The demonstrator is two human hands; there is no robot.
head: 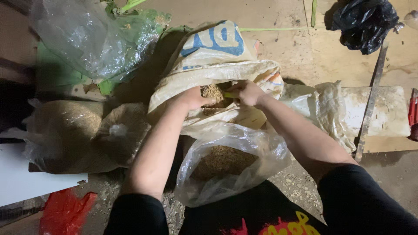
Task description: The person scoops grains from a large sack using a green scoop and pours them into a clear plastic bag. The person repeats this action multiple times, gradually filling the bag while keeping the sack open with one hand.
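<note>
Both hands, left (193,98) and right (246,92), cupped in woven sack (217,65); grip unclear. Spill risk: clear bag (226,165) mouth slumping.

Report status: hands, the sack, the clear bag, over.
Both hands in the woven sack mouth: left hand on the grain, right hand pinching a yellowish piece. Clear plastic bag below, open, part filled with grain. Nothing blocking.

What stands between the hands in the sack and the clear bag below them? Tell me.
Nothing visible. Both the left hand and right hand are at the mouth of the woven sack, and the clear plastic bag, already holding some grain, lies open just below the sack's folded rim.
</note>
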